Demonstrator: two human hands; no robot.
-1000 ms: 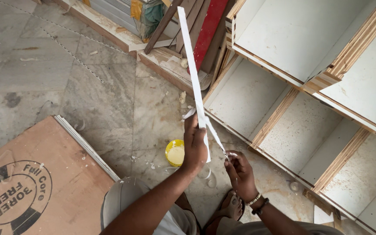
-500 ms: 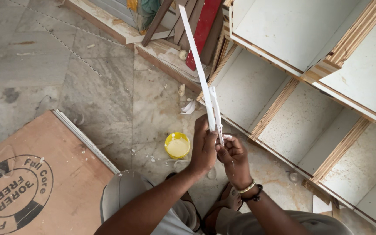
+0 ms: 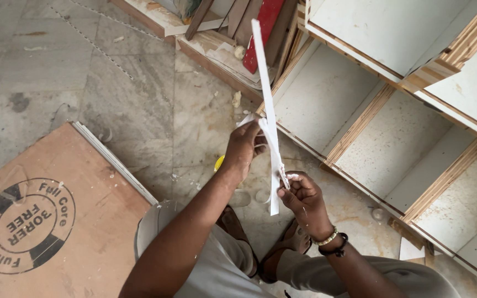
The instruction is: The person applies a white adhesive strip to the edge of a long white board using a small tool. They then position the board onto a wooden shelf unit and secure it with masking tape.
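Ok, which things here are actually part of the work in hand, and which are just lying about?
In hand:
- long white strip, held by left hand
- thin peeling layer, pinched by right hand

Lying about:
- plywood sheet
- yellow tub
- red board
- cabinet carcass

Seen from above: left hand (image 3: 243, 148) gripping a long white strip (image 3: 264, 88), right hand (image 3: 300, 194) pinching a thin layer (image 3: 274, 152) peeled off it, above marble floor (image 3: 139, 94), beside white shelving (image 3: 393, 110).
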